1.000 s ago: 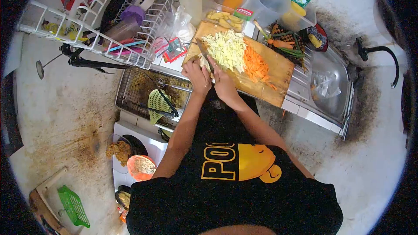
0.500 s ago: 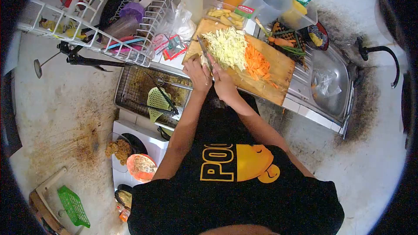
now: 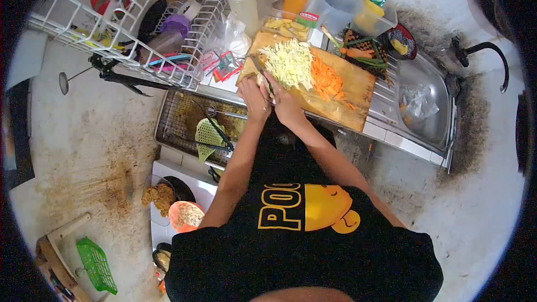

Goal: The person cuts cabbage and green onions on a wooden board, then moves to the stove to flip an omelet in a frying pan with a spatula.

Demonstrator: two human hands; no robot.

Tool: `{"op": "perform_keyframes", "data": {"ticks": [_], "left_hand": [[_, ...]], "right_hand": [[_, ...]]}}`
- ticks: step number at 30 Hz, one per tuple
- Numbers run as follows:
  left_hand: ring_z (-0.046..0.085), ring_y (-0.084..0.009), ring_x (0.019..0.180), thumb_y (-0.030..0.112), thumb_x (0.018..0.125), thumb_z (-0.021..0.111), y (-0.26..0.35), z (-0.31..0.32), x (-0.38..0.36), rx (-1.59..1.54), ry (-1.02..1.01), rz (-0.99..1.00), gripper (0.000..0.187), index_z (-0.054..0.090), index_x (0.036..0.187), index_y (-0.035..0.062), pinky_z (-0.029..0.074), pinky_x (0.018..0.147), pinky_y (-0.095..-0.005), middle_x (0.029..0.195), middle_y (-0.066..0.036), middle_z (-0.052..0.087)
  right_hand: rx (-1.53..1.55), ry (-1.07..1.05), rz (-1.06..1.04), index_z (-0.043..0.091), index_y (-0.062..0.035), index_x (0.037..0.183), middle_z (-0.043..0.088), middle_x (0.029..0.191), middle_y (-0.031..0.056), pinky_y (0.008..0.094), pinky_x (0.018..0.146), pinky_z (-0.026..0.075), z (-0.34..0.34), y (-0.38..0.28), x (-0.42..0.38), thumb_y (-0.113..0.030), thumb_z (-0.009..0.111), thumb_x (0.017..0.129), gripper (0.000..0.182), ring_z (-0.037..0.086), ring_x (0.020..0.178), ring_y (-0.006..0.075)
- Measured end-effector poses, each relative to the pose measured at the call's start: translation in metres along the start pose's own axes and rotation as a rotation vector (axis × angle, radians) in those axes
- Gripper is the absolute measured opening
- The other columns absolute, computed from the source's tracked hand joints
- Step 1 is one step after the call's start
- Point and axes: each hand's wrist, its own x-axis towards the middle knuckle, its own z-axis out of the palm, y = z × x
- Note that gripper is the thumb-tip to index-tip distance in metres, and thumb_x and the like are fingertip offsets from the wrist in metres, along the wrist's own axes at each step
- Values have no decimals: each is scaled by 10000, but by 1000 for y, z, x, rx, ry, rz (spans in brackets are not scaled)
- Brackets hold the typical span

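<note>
My right hand (image 3: 287, 107) is closed round the handle of a knife (image 3: 258, 65), its blade pointing up and left over the near left part of a wooden cutting board (image 3: 358, 89). Close beside it, my left hand (image 3: 255, 99) grips a small pale piece (image 3: 263, 83) that looks like cabbage, partly hidden by the fingers and blade. A heap of shredded cabbage (image 3: 288, 61) lies just beyond the knife. Touching it on the right are carrot strips (image 3: 329, 77).
A sink (image 3: 428, 126) is at the right, a white dish rack (image 3: 193, 59) at the left. Behind the board stand a clear squeeze bottle (image 3: 242, 8), an orange-filled bottle (image 3: 296, 1) and a tub of yellow pieces (image 3: 287, 26). A fryer-like basin (image 3: 179, 114) holds a green strainer (image 3: 209, 133).
The whole view has shifted slightly with the head, and a yellow-green item now shows at the top edge. Both hands keep their grips on the knife and pale piece.
</note>
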Motion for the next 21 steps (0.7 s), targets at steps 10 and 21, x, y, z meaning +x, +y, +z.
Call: {"op": "perform_keyframes", "data": {"ticks": [10,21], "left_hand": [[481,-395,1083,200,1013,394,13,-20,5,-199,50,-131,284,521,1132,-25,347,948,-465,1090,-228,526],[589,-181,810,381,1041,353,-2,-39,26,-1125,216,-848,438,550,1219,34,463,804,-352,1001,-73,645]], "right_hand": [[-14,54,-33,441,-290,1457,604,1312,164,347,944,465,-48,6,22,-233,414,1044,418,631,1105,253],[-253,-246,-92,513,-298,1391,651,1042,273,439,869,503,-69,13,-20,-223,479,1003,397,639,969,423]]}}
